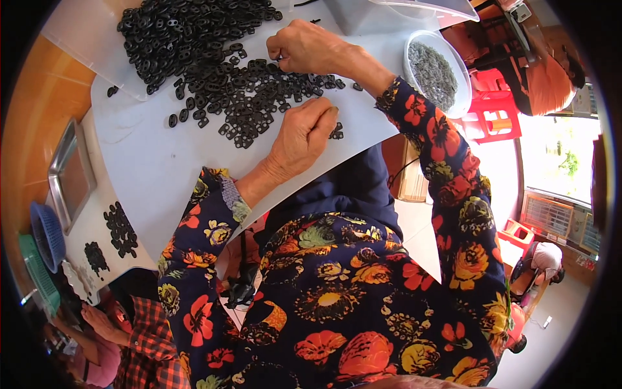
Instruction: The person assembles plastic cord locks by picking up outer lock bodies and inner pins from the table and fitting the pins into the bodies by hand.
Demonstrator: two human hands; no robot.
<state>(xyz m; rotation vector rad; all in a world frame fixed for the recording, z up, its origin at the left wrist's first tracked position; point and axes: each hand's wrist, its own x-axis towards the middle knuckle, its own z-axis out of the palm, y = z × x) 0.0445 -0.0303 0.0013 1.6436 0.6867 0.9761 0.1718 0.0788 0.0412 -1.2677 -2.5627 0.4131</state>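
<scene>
Head cam: L hand [301,136], fingers curled in w/ thumb against forefinger, is over the near side of the wht table [142,162], just beside a few blk bits, & R hand [311,48] is bent over the far side of the spread, fingertips drawn together; can't tell what, if anything, either one pinches. Loose blk parts [259,81] lie on the tabletop, mostly L of both hands, w/ a bigger heap [188,39] behind. Bowl [463,104] of small greyish pcs is nr the R forearm; metal tray [74,172] sits far L.
</scene>
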